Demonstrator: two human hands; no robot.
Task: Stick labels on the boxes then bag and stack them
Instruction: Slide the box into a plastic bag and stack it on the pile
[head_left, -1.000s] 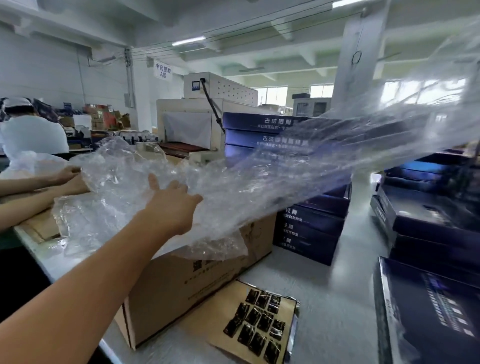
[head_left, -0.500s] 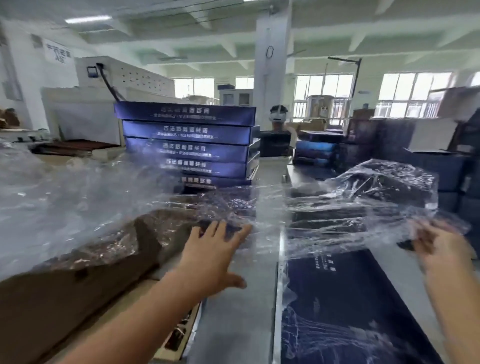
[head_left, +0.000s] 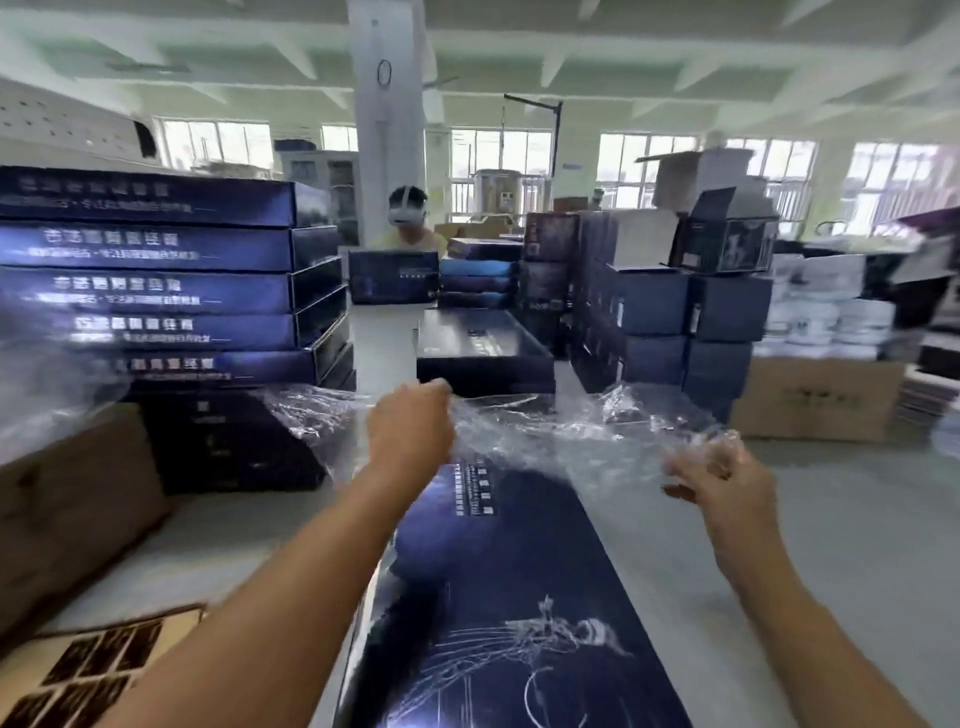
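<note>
**Head view: clear bag stretched between both hands above a dark blue box**

The long dark blue box (head_left: 498, 597) lies flat on the pale table (head_left: 249, 535) directly in front of the person, its printed lid facing up. This box serves as the reference for all positions.

Above its far end hangs the clear plastic bag (head_left: 545, 431), crumpled and spread from side to side. The left hand (head_left: 410, 434) is over the box's far left corner, fingers curled round the film's left edge. The right hand (head_left: 722, 483) is past the box's right edge, with its fingers bent on the film's right edge. The fingertips are blurred, so the exact pinch cannot be made out.

To the left of the box a brown cardboard carton (head_left: 67, 499) stands on the table. A stack of blue boxes (head_left: 156, 291) rises behind the carton. By the near left corner lies a label sheet (head_left: 88, 670) carrying dark labels. Beyond the far end lies a second flat box (head_left: 483, 348). Farther off, a person wearing a headset (head_left: 410, 218) stands before a white pillar (head_left: 387, 104).
</note>
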